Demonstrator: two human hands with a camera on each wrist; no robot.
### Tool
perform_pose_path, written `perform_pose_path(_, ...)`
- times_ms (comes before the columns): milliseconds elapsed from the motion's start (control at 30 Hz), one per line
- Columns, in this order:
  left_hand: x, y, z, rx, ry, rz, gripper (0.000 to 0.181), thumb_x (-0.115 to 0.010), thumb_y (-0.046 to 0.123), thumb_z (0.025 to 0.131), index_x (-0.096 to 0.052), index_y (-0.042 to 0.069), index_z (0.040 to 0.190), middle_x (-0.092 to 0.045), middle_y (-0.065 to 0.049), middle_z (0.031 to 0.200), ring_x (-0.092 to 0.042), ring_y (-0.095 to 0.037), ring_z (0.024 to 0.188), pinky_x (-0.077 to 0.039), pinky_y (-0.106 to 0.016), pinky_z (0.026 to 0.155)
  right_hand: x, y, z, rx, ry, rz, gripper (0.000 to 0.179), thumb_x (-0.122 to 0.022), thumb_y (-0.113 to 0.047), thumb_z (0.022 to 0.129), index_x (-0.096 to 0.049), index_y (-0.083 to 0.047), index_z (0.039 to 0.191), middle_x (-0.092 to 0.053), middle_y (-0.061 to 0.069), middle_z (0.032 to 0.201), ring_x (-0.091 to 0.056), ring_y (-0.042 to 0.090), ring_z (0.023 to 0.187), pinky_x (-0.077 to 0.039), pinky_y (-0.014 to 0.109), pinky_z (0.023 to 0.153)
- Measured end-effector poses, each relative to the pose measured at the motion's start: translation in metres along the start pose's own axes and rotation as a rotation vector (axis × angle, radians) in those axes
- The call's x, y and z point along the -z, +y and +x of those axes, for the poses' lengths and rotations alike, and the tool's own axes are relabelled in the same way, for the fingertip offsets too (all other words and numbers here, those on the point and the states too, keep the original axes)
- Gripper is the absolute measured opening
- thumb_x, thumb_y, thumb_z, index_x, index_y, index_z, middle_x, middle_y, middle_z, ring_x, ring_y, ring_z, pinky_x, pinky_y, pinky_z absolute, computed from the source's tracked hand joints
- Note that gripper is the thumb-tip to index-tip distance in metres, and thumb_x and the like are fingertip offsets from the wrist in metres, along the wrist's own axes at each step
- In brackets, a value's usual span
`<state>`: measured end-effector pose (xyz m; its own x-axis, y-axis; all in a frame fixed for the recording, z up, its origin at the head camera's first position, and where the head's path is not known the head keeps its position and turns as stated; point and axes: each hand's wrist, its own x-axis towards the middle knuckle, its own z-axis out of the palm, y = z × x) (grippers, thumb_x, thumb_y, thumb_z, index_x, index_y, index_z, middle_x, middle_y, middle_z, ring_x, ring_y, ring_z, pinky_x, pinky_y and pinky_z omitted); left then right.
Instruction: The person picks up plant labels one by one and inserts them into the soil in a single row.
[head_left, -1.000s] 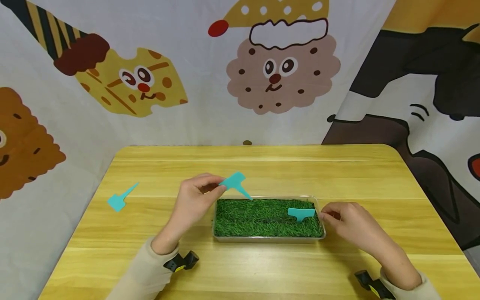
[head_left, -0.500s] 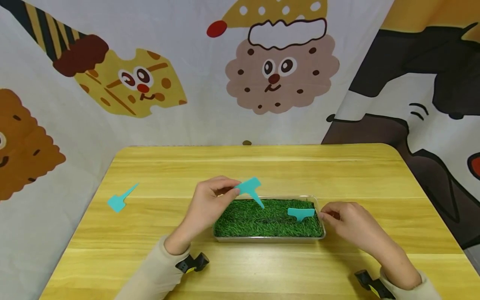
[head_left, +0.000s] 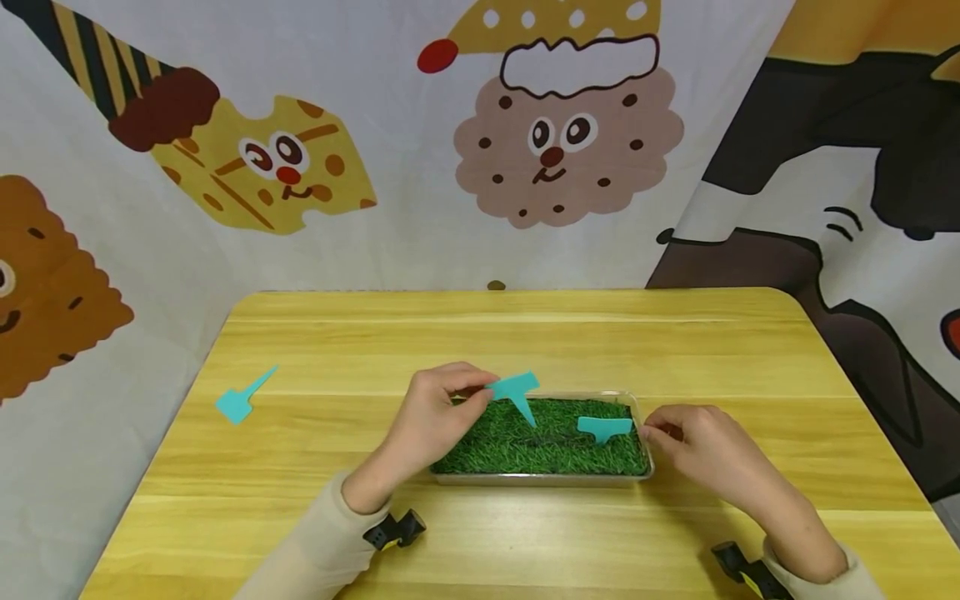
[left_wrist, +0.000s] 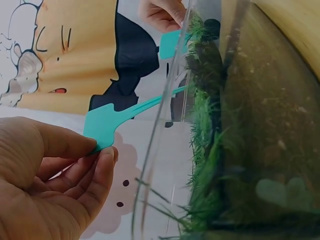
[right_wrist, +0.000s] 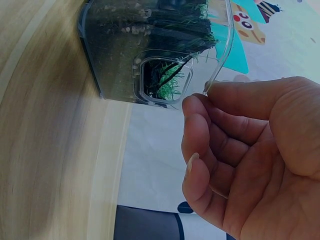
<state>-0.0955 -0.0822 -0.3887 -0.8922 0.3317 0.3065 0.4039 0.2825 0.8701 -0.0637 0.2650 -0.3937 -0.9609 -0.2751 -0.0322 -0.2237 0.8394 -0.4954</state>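
Note:
In the head view my left hand [head_left: 442, 417] pinches a teal T-shaped plant label [head_left: 519, 387] by one end of its head, above the artificial grass [head_left: 495, 446]. Its pointed stem angles down to the grass; whether the tip touches is unclear. The grass fills a clear plastic box [head_left: 540, 480]. A second teal label [head_left: 604, 426] stands in the grass at the right, its stem mostly hidden. My right hand [head_left: 708, 446] holds the box's right rim between thumb and index finger, as the right wrist view shows at the rim [right_wrist: 227, 50].
Another teal plant label [head_left: 235, 407] lies at the left of the wooden table [head_left: 510, 542], its stem pointing away to the right. Behind the table hangs a printed cloth [head_left: 405, 167] with cartoon figures. A black camera is strapped to each wrist.
My left hand has moved right and lower with the plant label, from the box's back left corner to over its middle. The right hand has stayed at the right rim.

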Motion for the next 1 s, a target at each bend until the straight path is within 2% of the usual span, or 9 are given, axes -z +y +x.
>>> perform_pose_path(233, -0.0027, 0.0001, -0.0015, -0.026, -0.047, 0.010, 0.019, -0.072, -0.004, 0.095, -0.081, 0.002, 0.111, -0.078, -0.003, 0.103, -0.065, -0.010, 0.077, -0.056, -0.028, 0.068, 0.0003, 0.0009, 0.0003, 0.000, -0.006, 0.001, 0.012, -0.073, -0.014, 0.100, -0.077, -0.020, 0.090, -0.061, -0.011, 0.072, -0.045, 0.006, 0.058, -0.038, 0.027, 0.054)
perform_pose_path(367, -0.0046, -0.0015, -0.0024, -0.017, -0.071, 0.025, 0.018, -0.072, -0.004, 0.096, -0.081, 0.003, 0.110, -0.078, -0.004, 0.105, -0.069, -0.010, 0.084, -0.058, -0.028, 0.070, -0.0001, 0.0012, 0.0003, -0.004, -0.008, 0.002, 0.012, -0.073, -0.014, 0.100, -0.077, -0.020, 0.090, -0.062, -0.011, 0.073, -0.046, 0.006, 0.059, -0.038, 0.027, 0.054)
perform_pose_path(733, -0.0073, -0.0043, -0.0037, 0.013, -0.115, 0.033, 0.020, -0.071, -0.003, 0.096, -0.081, 0.003, 0.113, -0.077, -0.003, 0.106, -0.066, -0.008, 0.080, -0.054, -0.026, 0.062, -0.0003, 0.0010, 0.0002, -0.009, -0.006, 0.003, 0.012, -0.073, -0.014, 0.100, -0.077, -0.020, 0.091, -0.062, -0.011, 0.073, -0.046, 0.006, 0.059, -0.039, 0.027, 0.054)
perform_pose_path(1000, -0.0098, -0.0037, -0.0048, 0.000, -0.147, 0.077, 0.020, -0.072, -0.004, 0.095, -0.079, 0.000, 0.114, -0.077, -0.006, 0.109, -0.071, -0.014, 0.087, -0.057, -0.026, 0.068, -0.0012, 0.0017, 0.0003, -0.007, -0.008, 0.002, 0.012, -0.073, -0.014, 0.100, -0.077, -0.020, 0.090, -0.061, -0.012, 0.072, -0.045, 0.006, 0.058, -0.039, 0.027, 0.054)
